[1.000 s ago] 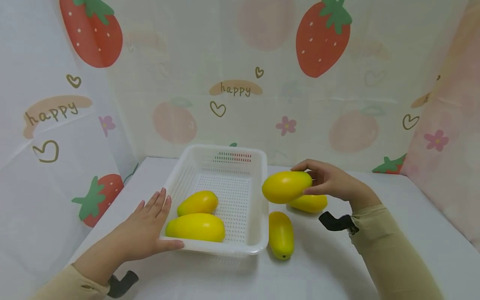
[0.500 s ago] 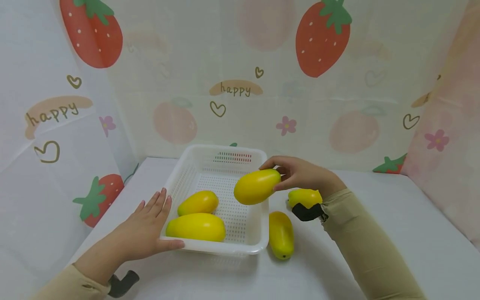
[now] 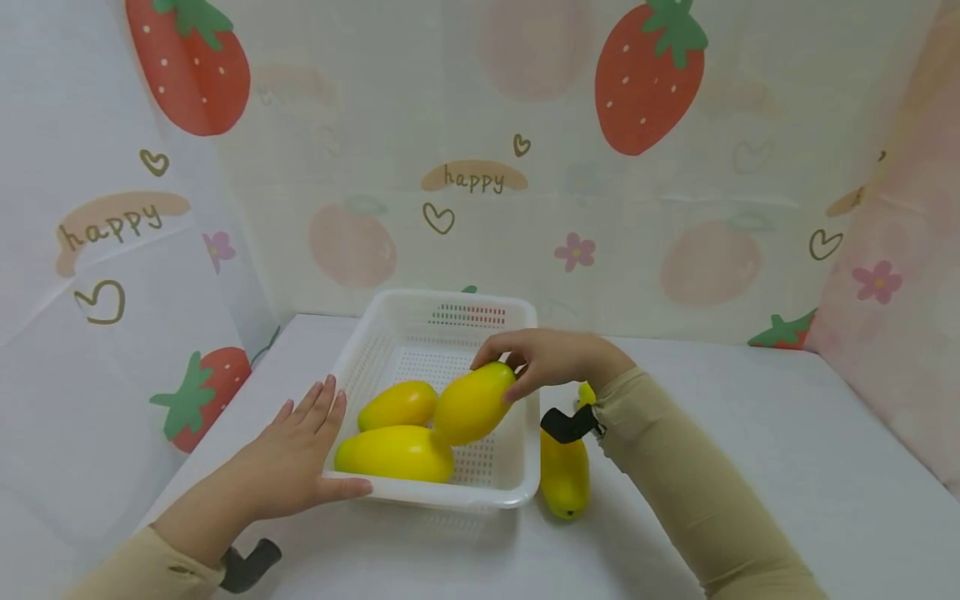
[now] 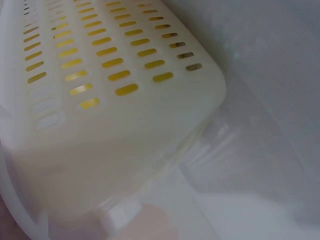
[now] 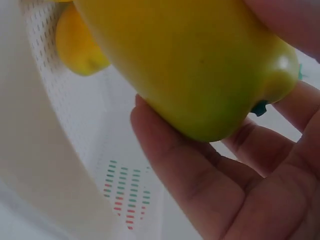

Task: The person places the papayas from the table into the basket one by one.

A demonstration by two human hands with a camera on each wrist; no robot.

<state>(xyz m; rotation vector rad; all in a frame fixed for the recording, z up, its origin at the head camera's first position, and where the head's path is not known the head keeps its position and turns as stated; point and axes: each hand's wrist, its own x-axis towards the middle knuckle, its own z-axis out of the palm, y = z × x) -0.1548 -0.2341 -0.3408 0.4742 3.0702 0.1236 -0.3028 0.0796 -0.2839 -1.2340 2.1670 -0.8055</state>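
Note:
My right hand [image 3: 558, 358] holds a yellow papaya [image 3: 472, 408] by its greenish stem end, fingers and thumb around it. It hangs tilted inside a white perforated plastic basket [image 3: 517, 496]. In the right wrist view the short dark green stem [image 5: 259, 107] points toward the palm. Two papayas lie in the basket's near left part: a smaller one [image 3: 397, 406] behind a larger one [image 3: 390, 454]. My left hand [image 3: 288, 462] rests at the basket's near left corner, fingers straight along the left rim and thumb on the front rim. The left wrist view shows the basket's outer wall [image 4: 125, 135].
Just right of the basket another papaya [image 3: 566, 479] lies on the white tabletop [image 3: 750, 433]. One more papaya [image 3: 587, 393] is mostly hidden behind my right wrist. A fruit-printed cloth [image 3: 480, 250] hangs behind the table and at both sides.
My right hand has carried the papaya leftward from beyond the basket's right rim to over its inside, then lower, tilting it. My left hand has stayed in place.

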